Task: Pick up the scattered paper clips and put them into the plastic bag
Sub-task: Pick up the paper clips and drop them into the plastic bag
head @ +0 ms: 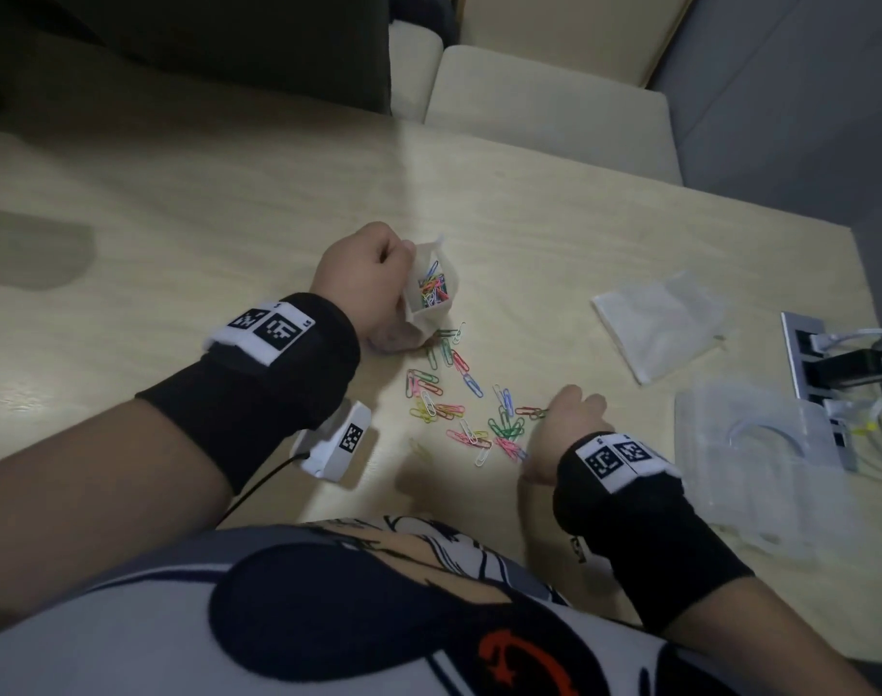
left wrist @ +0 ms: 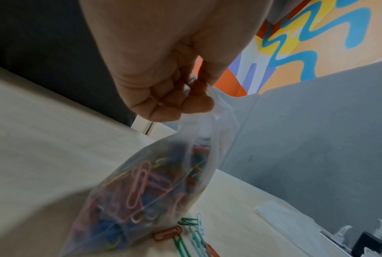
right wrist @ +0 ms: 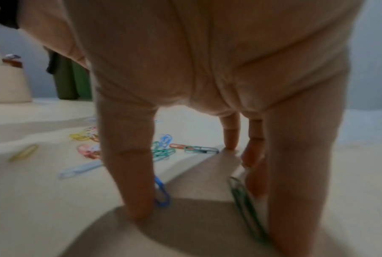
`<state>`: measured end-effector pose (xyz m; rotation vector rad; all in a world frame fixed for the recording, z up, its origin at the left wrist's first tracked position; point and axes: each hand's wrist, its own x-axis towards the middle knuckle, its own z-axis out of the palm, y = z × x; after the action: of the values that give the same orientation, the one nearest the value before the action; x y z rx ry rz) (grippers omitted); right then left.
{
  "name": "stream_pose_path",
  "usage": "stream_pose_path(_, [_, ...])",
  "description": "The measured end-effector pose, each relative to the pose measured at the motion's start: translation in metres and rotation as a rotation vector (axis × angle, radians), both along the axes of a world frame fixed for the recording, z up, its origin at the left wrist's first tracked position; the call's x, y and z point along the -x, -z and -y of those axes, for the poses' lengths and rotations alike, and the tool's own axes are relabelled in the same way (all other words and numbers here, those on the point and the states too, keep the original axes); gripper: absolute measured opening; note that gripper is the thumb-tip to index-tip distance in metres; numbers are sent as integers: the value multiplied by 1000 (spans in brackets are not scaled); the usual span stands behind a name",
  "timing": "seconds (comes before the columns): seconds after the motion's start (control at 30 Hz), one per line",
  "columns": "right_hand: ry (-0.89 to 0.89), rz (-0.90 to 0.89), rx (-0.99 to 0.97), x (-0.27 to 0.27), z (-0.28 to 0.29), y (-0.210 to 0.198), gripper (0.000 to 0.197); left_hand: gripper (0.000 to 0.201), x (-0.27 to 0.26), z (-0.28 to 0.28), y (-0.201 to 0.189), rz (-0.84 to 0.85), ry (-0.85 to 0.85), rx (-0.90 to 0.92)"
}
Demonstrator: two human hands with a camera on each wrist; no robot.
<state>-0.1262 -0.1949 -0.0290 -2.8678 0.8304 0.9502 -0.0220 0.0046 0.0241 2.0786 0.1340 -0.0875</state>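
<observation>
My left hand pinches the rim of a small clear plastic bag and holds it upright with its mouth open; several coloured paper clips lie inside. The left wrist view shows the fingers bunched on the bag's top and the bag hanging to the table. Several loose coloured clips are scattered in front of the bag. My right hand is at the pile's right edge with its fingers pointing down. Its thumb touches a blue clip, and a green clip leans against the other fingers.
A flat empty plastic bag lies to the right. A clear plastic box and a socket panel with cables are at the right edge. Beige seats stand beyond the table's far edge.
</observation>
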Motion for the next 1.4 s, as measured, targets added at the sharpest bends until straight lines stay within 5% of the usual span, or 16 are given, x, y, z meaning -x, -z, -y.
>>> stream_pose_path(0.13, [22, 108, -94, -12, -11, 5, 31, 29, -2, 2, 0, -8, -9, 11])
stream_pose_path(0.5, [-212, 306, -477, -56, -49, -11, 34, 27, -6, -9, -1, 11, -50, 6])
stream_pose_path(0.57, [-345, 369, -449, -61, -47, -11, 51, 27, -7, -11, 0, 19, -52, 5])
stream_pose_path(0.7, [-744, 194, -382, -53, -50, 0, 109, 29, -9, -10, 4, 12, -52, 26])
stream_pose_path(0.8, [-893, 141, -302, -42, -49, 10, 95, 31, -8, -8, 5, 7, -48, 17])
stream_pose_path(1.0, [-850, 287, -317, -27, -32, 15, 39, 28, -6, -1, 3, -6, -22, 0])
stream_pose_path(1.23, [-691, 353, -341, -30, -20, 16, 26, 26, 4, 9, 2, -56, 41, 29])
stream_pose_path(1.4, [-386, 371, -401, -44, -8, 4, 16, 26, 8, 16, 0, -59, 106, 4])
